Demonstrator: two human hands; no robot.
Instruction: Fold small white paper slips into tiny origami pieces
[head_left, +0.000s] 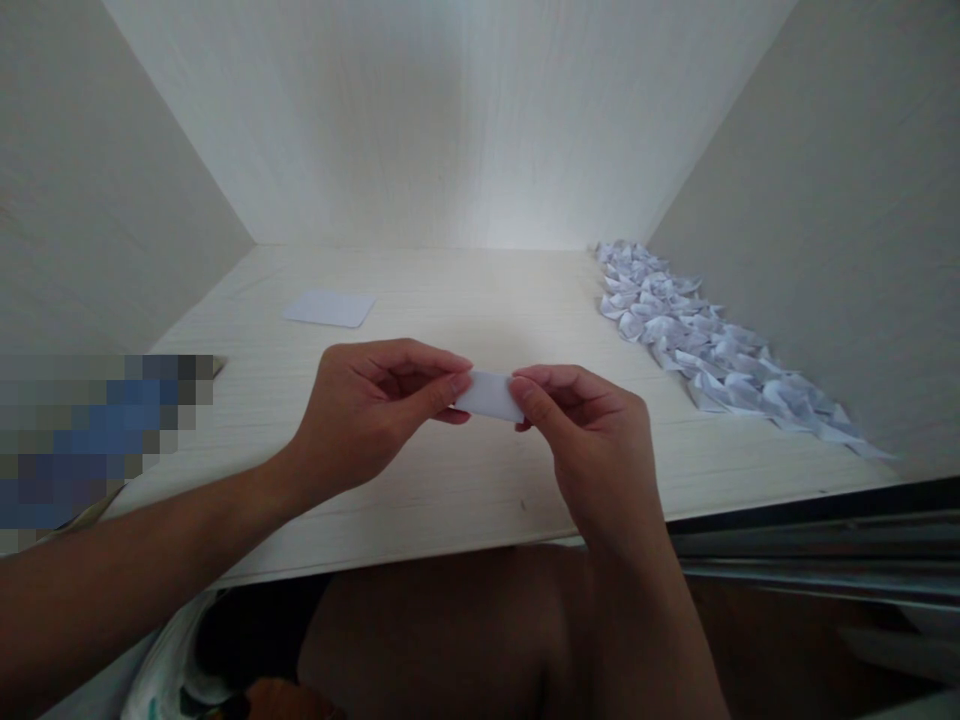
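A small folded piece of white paper [491, 394] is held level above the tabletop, between my two hands. My left hand [382, 405] pinches its left end with thumb and fingers. At the right end, my right hand [592, 420] grips it the same way, thumb on top. The fingertips hide both ends of the paper. Further back on the left lies a flat white sheet or stack of paper [330, 308], apart from both hands.
Many folded white paper pieces [675, 325] lie in a long pile along the right wall. Pale panels enclose the table [450, 500] at the back and sides. A blurred-out blue patch [112, 420] sits at the left. Metal rails [810, 555] run below the right front edge.
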